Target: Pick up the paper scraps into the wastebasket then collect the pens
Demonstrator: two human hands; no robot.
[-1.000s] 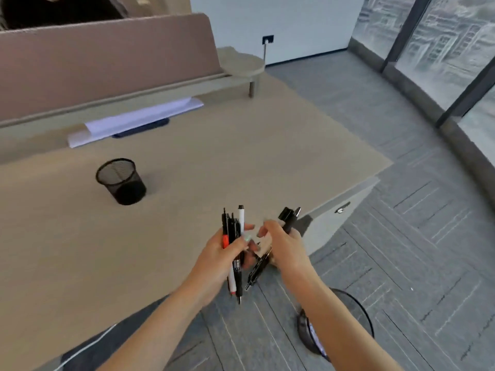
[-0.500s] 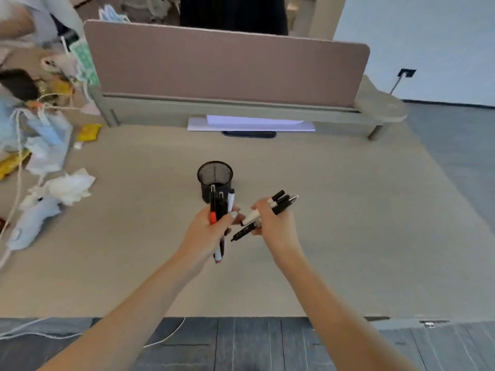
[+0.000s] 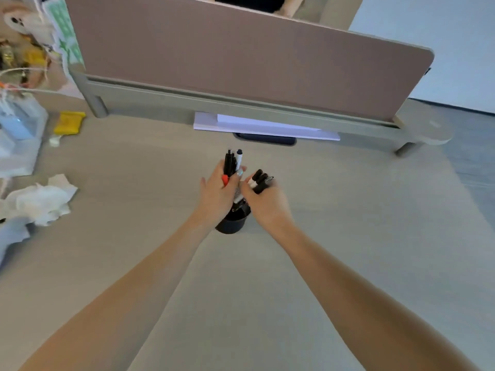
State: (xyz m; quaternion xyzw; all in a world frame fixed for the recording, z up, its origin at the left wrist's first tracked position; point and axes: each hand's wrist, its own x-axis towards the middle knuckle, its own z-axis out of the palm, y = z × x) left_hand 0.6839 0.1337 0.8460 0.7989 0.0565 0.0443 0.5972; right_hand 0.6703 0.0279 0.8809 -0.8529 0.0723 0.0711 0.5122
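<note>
My left hand [image 3: 217,194] grips a bunch of several pens [image 3: 232,162], mostly black with one white-barrelled and one red part, their caps pointing up. My right hand [image 3: 265,203] holds a few black and white pens [image 3: 259,180], tilted, with their lower ends reaching down into the black mesh pen cup [image 3: 232,224]. The cup stands on the beige desk [image 3: 348,236] right under both hands, and the hands hide most of its rim. The wastebasket is not in view.
Crumpled white tissue or paper [image 3: 44,200] lies at the desk's left, with a yellow packet [image 3: 69,122] and plastic-wrapped clutter [image 3: 18,129] behind it. White sheets over a dark flat object [image 3: 265,128] lie under the brown divider [image 3: 241,57] at the back.
The view swung from the desk's right end to its middle. Both hands carried the pens over the pen cup, and the lower ends of the right hand's pens now dip into it.
</note>
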